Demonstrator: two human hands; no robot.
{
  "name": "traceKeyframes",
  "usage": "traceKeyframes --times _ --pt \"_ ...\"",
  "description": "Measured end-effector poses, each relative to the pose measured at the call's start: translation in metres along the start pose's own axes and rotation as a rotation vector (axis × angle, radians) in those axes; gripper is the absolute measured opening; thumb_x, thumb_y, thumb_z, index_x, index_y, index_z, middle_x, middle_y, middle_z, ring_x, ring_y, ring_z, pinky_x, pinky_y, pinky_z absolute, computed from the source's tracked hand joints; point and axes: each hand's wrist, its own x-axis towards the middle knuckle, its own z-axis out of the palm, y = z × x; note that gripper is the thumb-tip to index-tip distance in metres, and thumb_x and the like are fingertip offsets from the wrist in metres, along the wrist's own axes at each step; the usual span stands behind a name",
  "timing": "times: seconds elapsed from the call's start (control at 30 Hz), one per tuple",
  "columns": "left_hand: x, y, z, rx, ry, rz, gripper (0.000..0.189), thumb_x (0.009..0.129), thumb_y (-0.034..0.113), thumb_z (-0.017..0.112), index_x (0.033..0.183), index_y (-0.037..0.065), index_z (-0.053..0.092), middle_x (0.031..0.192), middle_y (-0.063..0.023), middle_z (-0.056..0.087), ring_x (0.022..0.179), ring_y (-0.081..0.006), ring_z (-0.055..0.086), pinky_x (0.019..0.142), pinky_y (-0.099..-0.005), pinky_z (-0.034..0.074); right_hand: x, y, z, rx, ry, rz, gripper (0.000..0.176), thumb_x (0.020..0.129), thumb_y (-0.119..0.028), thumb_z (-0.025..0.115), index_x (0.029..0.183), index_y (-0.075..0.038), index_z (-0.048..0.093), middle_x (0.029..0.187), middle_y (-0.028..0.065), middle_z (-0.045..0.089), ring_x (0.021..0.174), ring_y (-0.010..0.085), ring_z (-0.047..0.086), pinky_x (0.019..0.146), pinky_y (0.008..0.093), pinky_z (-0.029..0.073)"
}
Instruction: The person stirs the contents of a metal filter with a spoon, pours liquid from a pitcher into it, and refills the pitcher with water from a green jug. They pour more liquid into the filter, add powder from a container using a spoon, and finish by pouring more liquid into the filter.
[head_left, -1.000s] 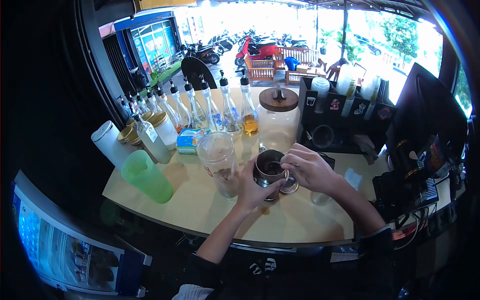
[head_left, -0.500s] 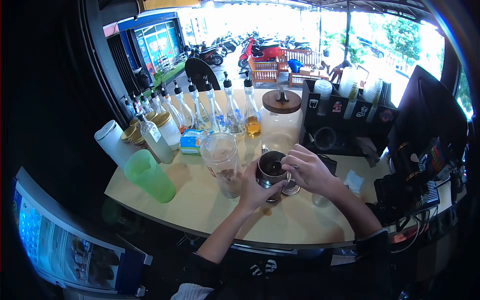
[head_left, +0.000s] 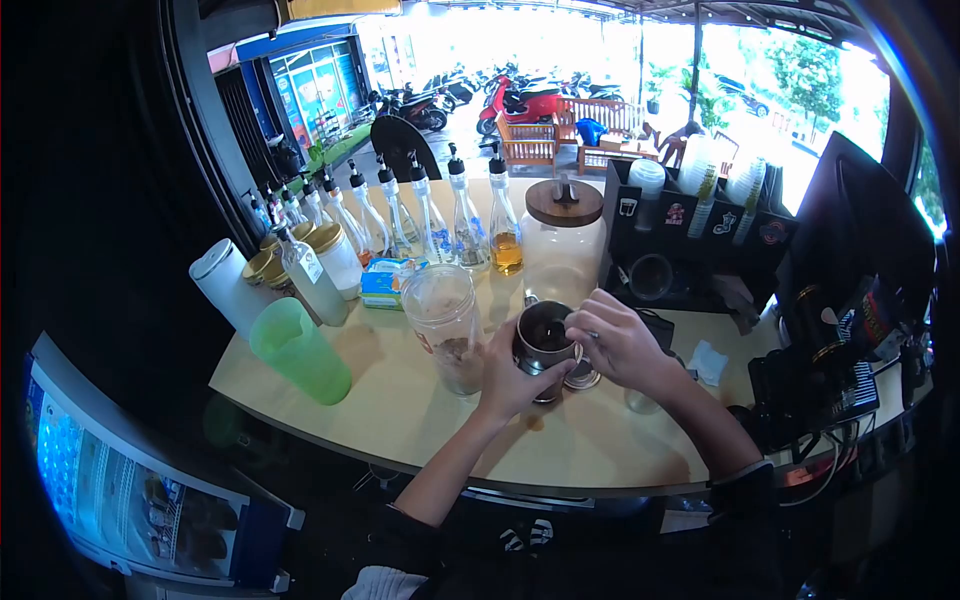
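A metal cup (head_left: 545,330) with dark contents stands near the middle of the counter. My left hand (head_left: 512,380) is wrapped round its left and front side. At the cup's right rim, my right hand (head_left: 618,342) pinches a thin handle that reaches inside; its lower end is hard to make out. Just left of the cup is a tall clear plastic jar (head_left: 441,310) with brown residue low inside. A small round metal lid (head_left: 583,375) lies beside the cup, partly behind my left thumb.
A green pitcher (head_left: 300,352) stands on the counter (head_left: 400,432) at the left. Pump bottles (head_left: 470,235), a blue-and-white box (head_left: 384,284) and a wooden-lidded glass jar (head_left: 563,245) line the back. A black cup holder (head_left: 690,230) and machine (head_left: 810,375) are at the right.
My right hand has shifted very slightly at the cup's rim. My left hand keeps its hold, and the cup stays in place.
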Motion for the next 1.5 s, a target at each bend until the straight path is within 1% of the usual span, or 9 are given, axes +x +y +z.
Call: traceKeyframes --times 0.3,0.37,0.47,0.57,0.73,0.93,1.4,1.47,1.5 --pt "0.000 -0.001 0.002 -0.058 0.037 0.006 0.076 0.058 0.036 0.089 0.117 0.000 0.057 0.104 -0.0137 0.066 0.097 -0.0259 0.065 0.087 -0.0376 0.051 -0.001 0.003 0.002 -0.057 0.022 0.065 0.009 0.084 -0.009 0.065 0.089 -0.005 0.058 0.082 0.0067 0.056 0.076 0.0259 0.055 0.066 0.0376 0.049" --pt "0.001 0.001 -0.001 0.009 -0.009 0.005 0.076 0.060 0.032 0.089 0.121 0.001 0.054 0.108 -0.0117 0.065 0.100 -0.0210 0.065 0.089 -0.0342 0.051 -0.003 0.004 0.006 -0.027 0.032 0.082 0.009 0.084 -0.009 0.065 0.088 -0.005 0.058 0.082 0.0066 0.055 0.076 0.0259 0.055 0.066 0.0376 0.049" --pt "0.000 0.001 -0.001 0.004 -0.001 -0.002 0.075 0.061 0.032 0.089 0.120 0.001 0.054 0.108 -0.0111 0.065 0.100 -0.0207 0.065 0.089 -0.0344 0.051 -0.001 -0.005 0.000 -0.010 0.020 0.007 0.008 0.083 -0.007 0.064 0.088 -0.004 0.058 0.082 0.0069 0.056 0.076 0.0262 0.054 0.065 0.0379 0.049" --pt "0.000 0.001 0.000 0.002 0.003 0.003 0.074 0.061 0.031 0.089 0.119 0.001 0.055 0.107 -0.0110 0.065 0.100 -0.0206 0.065 0.089 -0.0344 0.051 -0.002 0.006 0.004 -0.043 0.048 0.075 0.009 0.083 -0.008 0.065 0.088 -0.005 0.058 0.082 0.0069 0.055 0.076 0.0259 0.054 0.065 0.0376 0.048" --pt "0.000 -0.001 0.000 -0.012 -0.002 0.003 0.075 0.060 0.030 0.089 0.120 0.001 0.054 0.107 -0.0108 0.065 0.100 -0.0206 0.065 0.089 -0.0341 0.051 -0.006 0.004 0.005 -0.064 0.038 -0.005 0.016 0.078 -0.006 0.068 0.089 -0.005 0.057 0.080 0.0067 0.052 0.075 0.0260 0.054 0.065 0.0373 0.048" --pt "0.000 -0.003 0.001 0.006 0.018 0.032 0.077 0.060 0.030 0.090 0.122 0.001 0.053 0.107 -0.0111 0.065 0.099 -0.0200 0.065 0.088 -0.0334 0.052 -0.009 -0.002 0.006 -0.016 0.029 -0.076 0.014 0.079 -0.007 0.067 0.089 -0.005 0.057 0.078 0.0068 0.052 0.072 0.0254 0.052 0.062 0.0365 0.047" --pt "-0.001 -0.006 0.002 0.044 0.027 0.041 0.075 0.060 0.035 0.089 0.117 0.001 0.056 0.104 -0.0110 0.066 0.096 -0.0199 0.066 0.086 -0.0331 0.052 -0.015 0.003 0.007 0.003 0.058 0.005 0.014 0.082 -0.010 0.066 0.093 -0.005 0.058 0.078 0.0076 0.053 0.074 0.0269 0.054 0.063 0.0369 0.047" --pt "-0.001 -0.007 0.003 -0.013 0.013 -0.023 0.078 0.058 0.036 0.088 0.119 0.001 0.055 0.107 -0.0136 0.064 0.102 -0.0276 0.062 0.091 -0.0398 0.048 -0.015 -0.004 0.000 0.007 0.040 0.004 0.013 0.083 -0.010 0.065 0.093 -0.005 0.058 0.079 0.0076 0.053 0.075 0.0271 0.054 0.064 0.0372 0.047" --pt "-0.001 -0.005 0.002 -0.011 0.016 -0.024 0.078 0.058 0.036 0.088 0.119 0.001 0.055 0.107 -0.0136 0.064 0.102 -0.0276 0.062 0.091 -0.0398 0.048 -0.015 -0.006 -0.002 0.014 0.020 0.006 0.012 0.084 -0.010 0.064 0.094 -0.005 0.058 0.080 0.0075 0.054 0.075 0.0273 0.055 0.065 0.0374 0.047"
